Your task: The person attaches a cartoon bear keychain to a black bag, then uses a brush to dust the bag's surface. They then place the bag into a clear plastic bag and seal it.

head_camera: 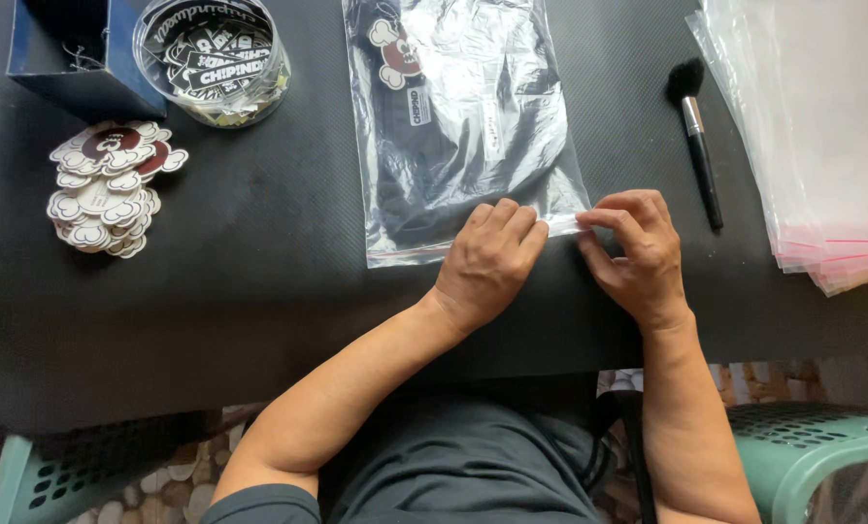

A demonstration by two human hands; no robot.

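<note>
On the black table [259, 272], near its front edge, the left hand [487, 262] should press the clear plastic bag [463, 126] flat while the right hand [638, 254], its grip pinched on the bag's seal strip [562, 225], pulls evenly.

Clear plastic bag [463, 116] lies flat, stretching away from the left hand [489, 262], a dark folded garment inside with a cartoon-shaped tag near its far end. Its near edge sits under that hand's fingers, the corner strip pinched by the right hand [636, 252].
</note>
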